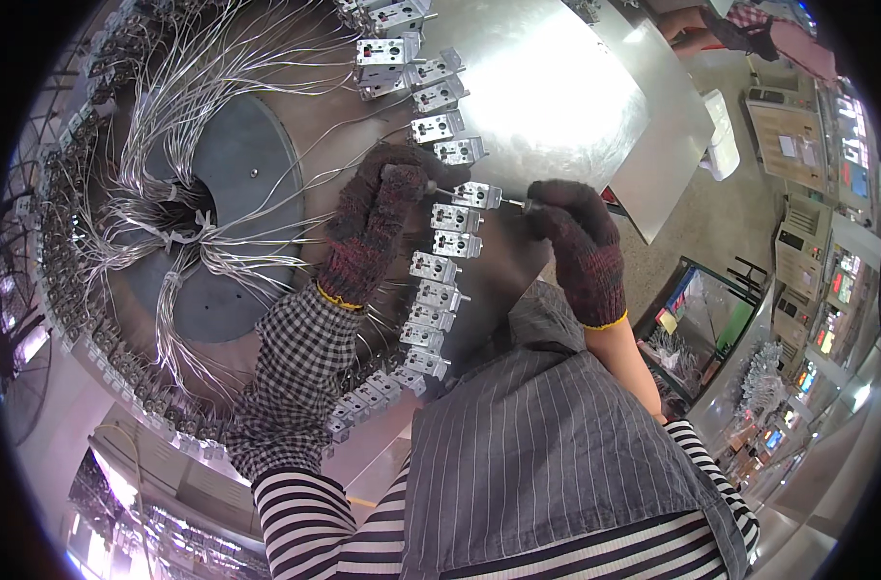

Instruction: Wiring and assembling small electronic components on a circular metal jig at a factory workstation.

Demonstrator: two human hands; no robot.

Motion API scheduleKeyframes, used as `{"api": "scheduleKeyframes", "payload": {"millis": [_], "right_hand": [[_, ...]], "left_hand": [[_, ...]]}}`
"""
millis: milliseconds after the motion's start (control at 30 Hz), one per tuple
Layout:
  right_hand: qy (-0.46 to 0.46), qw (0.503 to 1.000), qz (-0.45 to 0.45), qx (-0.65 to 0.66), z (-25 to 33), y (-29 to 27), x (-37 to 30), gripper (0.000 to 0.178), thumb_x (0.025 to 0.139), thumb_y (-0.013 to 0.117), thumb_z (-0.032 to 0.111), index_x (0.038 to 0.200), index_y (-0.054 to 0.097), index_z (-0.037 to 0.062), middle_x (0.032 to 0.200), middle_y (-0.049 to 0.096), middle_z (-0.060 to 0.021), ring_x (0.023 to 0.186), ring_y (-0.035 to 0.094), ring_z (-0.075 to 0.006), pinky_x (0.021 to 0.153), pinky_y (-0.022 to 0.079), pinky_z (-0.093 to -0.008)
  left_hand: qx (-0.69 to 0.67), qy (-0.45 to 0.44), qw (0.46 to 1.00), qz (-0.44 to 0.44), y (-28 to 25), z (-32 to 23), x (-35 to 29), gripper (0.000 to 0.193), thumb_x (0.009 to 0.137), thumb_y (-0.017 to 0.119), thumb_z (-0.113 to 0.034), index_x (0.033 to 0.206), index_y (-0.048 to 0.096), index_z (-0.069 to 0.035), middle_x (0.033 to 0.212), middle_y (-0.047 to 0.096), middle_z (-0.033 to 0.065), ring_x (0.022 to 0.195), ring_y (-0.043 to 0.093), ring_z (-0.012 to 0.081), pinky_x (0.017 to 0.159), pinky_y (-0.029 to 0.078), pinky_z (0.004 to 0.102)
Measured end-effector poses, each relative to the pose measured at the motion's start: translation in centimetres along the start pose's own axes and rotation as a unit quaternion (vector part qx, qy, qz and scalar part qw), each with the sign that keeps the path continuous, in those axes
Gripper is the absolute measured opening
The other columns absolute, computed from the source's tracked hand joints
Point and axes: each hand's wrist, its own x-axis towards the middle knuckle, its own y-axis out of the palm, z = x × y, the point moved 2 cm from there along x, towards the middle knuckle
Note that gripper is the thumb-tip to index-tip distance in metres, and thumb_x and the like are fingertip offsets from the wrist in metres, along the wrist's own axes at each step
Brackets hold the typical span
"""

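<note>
Both my hands wear dark maroon knit gloves with yellow cuffs. My left hand point(375, 217) is closed in a pinch at the inner side of a small silver metal bracket block point(477, 196); what its fingers hold is mostly hidden. On the block's outer side, my right hand point(581, 242) pinches a thin rod-like piece point(526, 204) pointing at the block. Thin silver wires point(300, 184) run from the middle of a large round metal table point(339, 106) toward similar blocks point(445, 271) lined along its rim.
A grey disc point(257, 174) with a central hole and bundled wires lies on the table. Beyond the rim is a shiny metal sheet surface point(566, 87). At right stand a dark-framed bin point(692, 329) and beige cabinets point(793, 145). Another person's arm point(687, 34) shows at the upper right.
</note>
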Motion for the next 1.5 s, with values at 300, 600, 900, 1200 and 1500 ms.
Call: {"api": "scheduleKeyframes", "payload": {"millis": [300, 600, 900, 1200, 1500], "right_hand": [[0.013, 1.000, -0.003, -0.006, 0.3, -0.3, 0.2, 0.028, 0.090, 0.062, 0.011, 0.115, 0.060, 0.0000, 0.103, 0.065, -0.0068, 0.089, 0.060, -0.0132, 0.079, 0.048, -0.0272], [0.083, 0.996, -0.025, 0.025, 0.8, -0.9, 0.4, 0.029, 0.089, 0.061, 0.006, 0.117, 0.060, 0.0009, 0.105, 0.065, -0.0057, 0.096, 0.060, -0.0138, 0.086, 0.048, -0.0273], [0.120, 0.993, -0.002, 0.021, 1.2, -3.2, 1.8, 0.029, 0.091, 0.060, 0.016, 0.115, 0.064, -0.0002, 0.105, 0.067, -0.0083, 0.098, 0.062, -0.0154, 0.091, 0.048, -0.0285], [0.132, 0.991, 0.011, 0.000, 2.6, -3.9, 2.0, 0.029, 0.093, 0.060, 0.019, 0.115, 0.064, 0.0009, 0.103, 0.068, -0.0073, 0.097, 0.062, -0.0137, 0.088, 0.048, -0.0279], [0.009, 0.998, -0.009, 0.056, 2.3, -4.2, 1.5, 0.028, 0.088, 0.066, 0.005, 0.115, 0.061, -0.0002, 0.104, 0.066, -0.0072, 0.093, 0.063, -0.0128, 0.084, 0.052, -0.0274]], "left_hand": [[0.051, 0.016, 0.999, 0.000, 0.5, -0.7, 0.6, 0.027, 0.103, 0.048, -0.028, 0.110, 0.059, -0.004, 0.104, 0.064, 0.0070, 0.096, 0.059, 0.0145, 0.088, 0.048, 0.0305], [0.061, 0.030, 0.998, 0.007, 1.0, -0.4, 1.6, 0.029, 0.102, 0.051, -0.029, 0.112, 0.057, -0.003, 0.107, 0.064, 0.0105, 0.096, 0.062, 0.0173, 0.087, 0.050, 0.0323], [-0.040, 0.022, 0.998, 0.048, 3.9, -1.8, 2.7, 0.040, 0.099, 0.055, -0.035, 0.113, 0.049, 0.002, 0.108, 0.065, 0.0211, 0.099, 0.065, 0.0261, 0.087, 0.055, 0.0396], [-0.268, -0.101, 0.957, 0.037, 5.0, -3.4, 3.1, 0.033, 0.101, 0.052, -0.031, 0.112, 0.053, 0.000, 0.107, 0.067, 0.0185, 0.096, 0.066, 0.0229, 0.080, 0.056, 0.0345], [0.064, -0.015, 0.998, 0.014, 5.7, -4.8, 4.0, 0.033, 0.105, 0.041, -0.031, 0.116, 0.050, -0.001, 0.104, 0.069, 0.0178, 0.093, 0.067, 0.0218, 0.075, 0.055, 0.0321]]}}
